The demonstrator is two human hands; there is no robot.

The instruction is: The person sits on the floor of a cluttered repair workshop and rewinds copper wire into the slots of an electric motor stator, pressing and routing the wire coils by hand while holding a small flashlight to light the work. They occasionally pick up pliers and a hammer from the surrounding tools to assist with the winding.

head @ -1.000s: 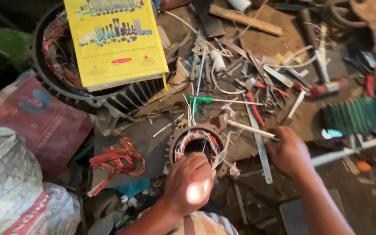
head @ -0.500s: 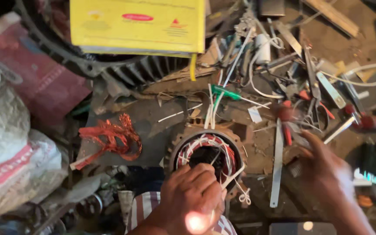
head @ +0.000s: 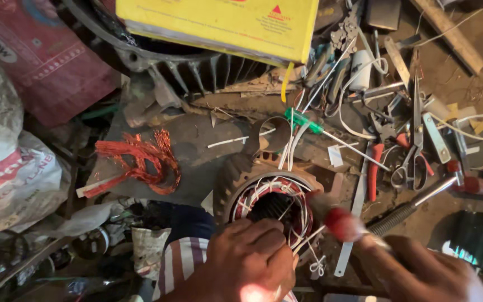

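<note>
— Two hands, both busy at the one piece. The left hand [head: 250, 258] is curled over the near rim of the motor stator [head: 269, 204], fingers bent down onto the red and white winding wires [head: 252, 197] and pinching at them. The right hand [head: 420, 271] is clenched round a tool with a red handle [head: 342, 223], its tip aimed in at the stator's right edge.

— Where does the stator sit?

— On the cluttered bench, just in front of the person, low and centre in the view, bore facing up. I judge the winding to be well along: coils already fill the slots, but loose white leads [head: 314, 263] trail off the near side, untied.

— And the poses?

— Left wrist comes up from below, knuckles toward the camera. Right forearm enters from the lower right corner, the hand blurred.

— Around them?

— A bundle of copper wire [head: 141, 162] lies to the left, apart from the stator. Scissors [head: 412, 162], a green-handled screwdriver [head: 303, 120] and pliers are scattered to the right; a yellow box [head: 219, 22] rests on a bigger finned motor housing [head: 197, 70] beyond.
</note>
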